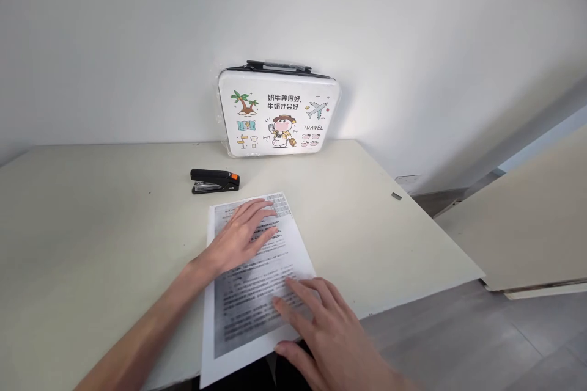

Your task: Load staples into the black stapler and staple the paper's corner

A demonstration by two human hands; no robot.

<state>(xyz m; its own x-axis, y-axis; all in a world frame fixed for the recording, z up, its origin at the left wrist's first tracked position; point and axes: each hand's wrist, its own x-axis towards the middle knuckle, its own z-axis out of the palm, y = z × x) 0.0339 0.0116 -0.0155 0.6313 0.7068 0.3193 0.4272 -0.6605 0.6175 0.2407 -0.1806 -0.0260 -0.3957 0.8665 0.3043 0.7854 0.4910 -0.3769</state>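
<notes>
A printed sheet of paper (257,293) lies on the table, its lower edge reaching past the table's front edge. Whether more sheets lie beneath it, I cannot tell. My left hand (241,232) rests flat across the upper part of the page, fingers stretched toward its top right corner. At the lower right side of the paper is my right hand (328,327), fingers spread over the print and thumb apart near the bottom edge. Just beyond the page's top left corner sits a black stapler (215,181) with an orange patch.
A white carrying case (279,113) with cartoon pictures and a dark handle leans against the wall at the back of the table (101,220). A small strip of staples (396,196) lies near the table's right edge. Beyond that edge stands a pale panel (527,220) above grey flooring.
</notes>
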